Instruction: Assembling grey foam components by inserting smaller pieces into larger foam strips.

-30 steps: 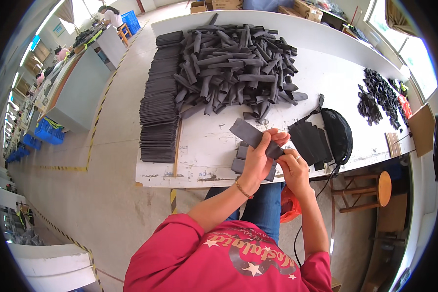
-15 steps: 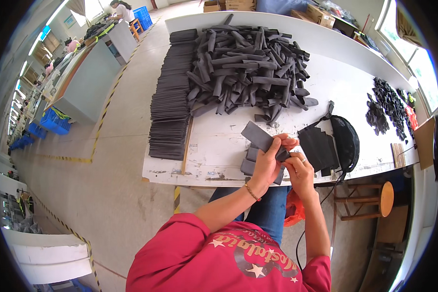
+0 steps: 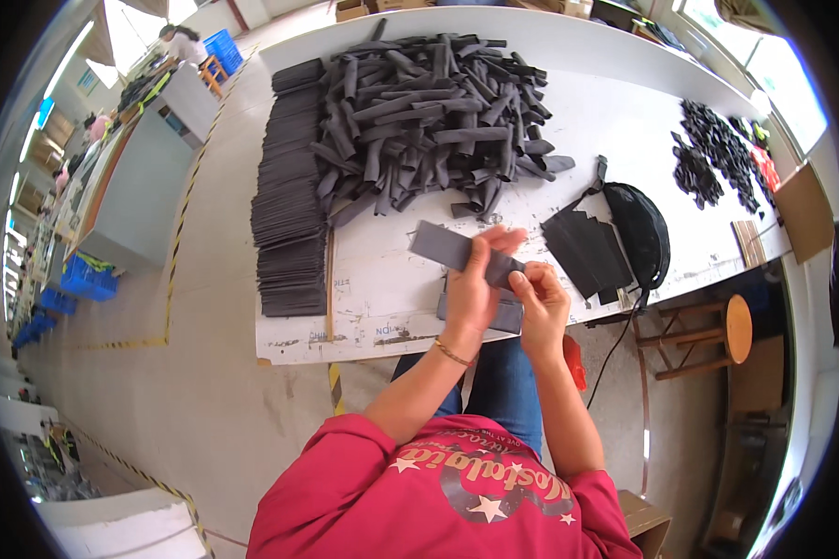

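A flat dark grey fabric strip (image 3: 441,245) is held above the table's front part, sloping from upper left to lower right. My left hand (image 3: 475,291) grips its middle, thumb on top and fingertips showing beyond. At its right end my right hand (image 3: 543,303) pinches it between thumb and fingers. Beneath my hands lie a few similar grey pieces (image 3: 505,315), partly hidden. A big heap of tube-like dark grey fabric pieces (image 3: 429,116) lies beyond. To its left runs a long, tightly packed row of flat dark pieces (image 3: 289,186).
On the white table (image 3: 382,289), flat black pieces (image 3: 587,253) lie right of my hands beside a rounded black bag (image 3: 641,233) with a cord. Small black pieces (image 3: 718,154) sit at the far right. A wooden stool (image 3: 738,329) stands below. Another person (image 3: 185,48) sits far left.
The view has shifted, so the table sits further left. My right hand has come up to the strip's right end, and the strip looks flatter there. My left hand keeps its grip.
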The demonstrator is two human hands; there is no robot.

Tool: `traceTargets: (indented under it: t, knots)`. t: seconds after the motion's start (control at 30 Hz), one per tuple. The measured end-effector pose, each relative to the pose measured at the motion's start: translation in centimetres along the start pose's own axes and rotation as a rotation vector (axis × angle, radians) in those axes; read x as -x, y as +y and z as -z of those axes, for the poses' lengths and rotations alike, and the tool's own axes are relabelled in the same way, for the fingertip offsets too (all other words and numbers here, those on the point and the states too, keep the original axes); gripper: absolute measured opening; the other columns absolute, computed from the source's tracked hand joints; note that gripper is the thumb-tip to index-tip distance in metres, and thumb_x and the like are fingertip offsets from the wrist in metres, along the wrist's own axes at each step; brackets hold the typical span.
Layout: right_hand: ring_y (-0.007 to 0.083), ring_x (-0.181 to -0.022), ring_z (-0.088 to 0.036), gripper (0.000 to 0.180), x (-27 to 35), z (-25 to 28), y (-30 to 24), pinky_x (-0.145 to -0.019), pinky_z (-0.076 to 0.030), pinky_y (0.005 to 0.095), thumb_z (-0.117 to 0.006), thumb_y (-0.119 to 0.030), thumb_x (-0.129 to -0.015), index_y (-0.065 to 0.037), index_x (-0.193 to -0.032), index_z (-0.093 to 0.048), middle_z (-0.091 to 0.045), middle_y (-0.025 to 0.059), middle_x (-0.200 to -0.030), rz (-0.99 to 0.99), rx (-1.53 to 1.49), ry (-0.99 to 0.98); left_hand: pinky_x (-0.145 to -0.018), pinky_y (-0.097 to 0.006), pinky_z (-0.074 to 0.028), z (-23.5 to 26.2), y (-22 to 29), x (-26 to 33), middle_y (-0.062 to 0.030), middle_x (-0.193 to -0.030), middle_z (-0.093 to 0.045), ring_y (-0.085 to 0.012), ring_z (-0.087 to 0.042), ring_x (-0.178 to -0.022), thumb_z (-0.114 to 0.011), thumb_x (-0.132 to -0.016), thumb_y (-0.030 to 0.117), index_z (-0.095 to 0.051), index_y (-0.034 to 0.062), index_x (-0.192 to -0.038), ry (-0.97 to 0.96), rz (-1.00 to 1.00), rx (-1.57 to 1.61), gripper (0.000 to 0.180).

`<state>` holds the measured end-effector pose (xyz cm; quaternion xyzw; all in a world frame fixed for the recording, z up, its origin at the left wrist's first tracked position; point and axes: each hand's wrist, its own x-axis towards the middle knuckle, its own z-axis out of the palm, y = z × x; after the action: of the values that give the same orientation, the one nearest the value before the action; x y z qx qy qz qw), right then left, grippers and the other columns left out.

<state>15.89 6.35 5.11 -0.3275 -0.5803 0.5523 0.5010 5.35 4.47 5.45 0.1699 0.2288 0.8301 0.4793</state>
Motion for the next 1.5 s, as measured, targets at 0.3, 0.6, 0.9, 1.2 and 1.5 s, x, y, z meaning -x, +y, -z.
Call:
traceTargets:
  t: [0.3, 0.6, 0.9, 1.2, 1.5]
  knots:
    - [0.0093, -0.076, -0.056, 0.004, 0.2, 0.9, -2.3, -0.070, -0.045, 0.0250, -0.070, -0.005, -0.088, -0.004, -0.088, -0.066, -0.061, -0.0006, -0.083, -0.302, -0.227, 0.007, -0.108, -0.044, -0.041, -0.5, 0.8, 1.1, -0.0227, -0.124, -0.061, -0.0331, -0.054, -0.125, -0.055, -0.100, 0.032, -0.054, -0.0010, -0.124, -0.141, 0.089, -0.029, 0.041]
    - [0.0093, -0.074, -0.053, 0.004, 0.8, 2.4, -1.5, -0.068, -0.043, 0.0228, -0.068, 0.002, -0.086, 0.002, -0.085, -0.065, -0.059, 0.0014, -0.080, 0.140, 0.300, -0.051, -0.084, -0.040, -0.057, 3.7, 4.0, 1.6, -0.0194, -0.097, -0.069, -0.0338, -0.069, -0.094, -0.067, -0.093, 0.018, -0.063, -0.0056, -0.106, 0.182, 0.082, -0.090, 0.027]
    - [0.0065, -0.066, -0.055, 0.013, 2.2, 4.2, 4.7, -0.062, -0.046, 0.0248, -0.073, -0.011, -0.085, 0.001, -0.088, -0.071, -0.066, 0.0035, -0.069, -0.275, 0.425, -0.013, -0.080, -0.034, -0.058, 10.5, 3.4, 2.4, -0.0190, -0.098, -0.070, -0.0270, -0.070, -0.089, -0.059, -0.093, 0.002, -0.062, -0.0059, -0.112, 0.385, 0.014, -0.379, 0.021]
    - [0.0357, -0.086, -0.061, 0.016, -0.1, 7.0, 6.3, -0.074, -0.050, 0.0431, -0.068, -0.014, -0.087, -0.003, -0.099, -0.066, -0.063, 0.0161, -0.094, -0.021, 0.894, 0.048, -0.073, -0.027, -0.053, 11.0, 1.4, -11.6, -0.0109, -0.092, -0.070, -0.0186, -0.067, -0.081, -0.065, -0.091, 0.006, -0.065, -0.0075, -0.104, 0.056, -0.178, -0.936, 0.019]
    - [0.0268, -0.108, -0.049, 0.048, -4.8, 13.5, 10.1, -0.090, -0.043, 0.0378, -0.057, -0.007, -0.080, 0.000, -0.128, -0.054, -0.054, 0.0084, -0.118, 0.252, 1.551, -0.219, -0.066, -0.038, -0.050, 6.0, -7.2, -20.5, -0.0130, -0.078, -0.066, -0.0289, -0.064, -0.071, -0.070, -0.088, 0.022, -0.068, 0.0004, -0.081, 0.363, -0.590, -1.272, 0.023]
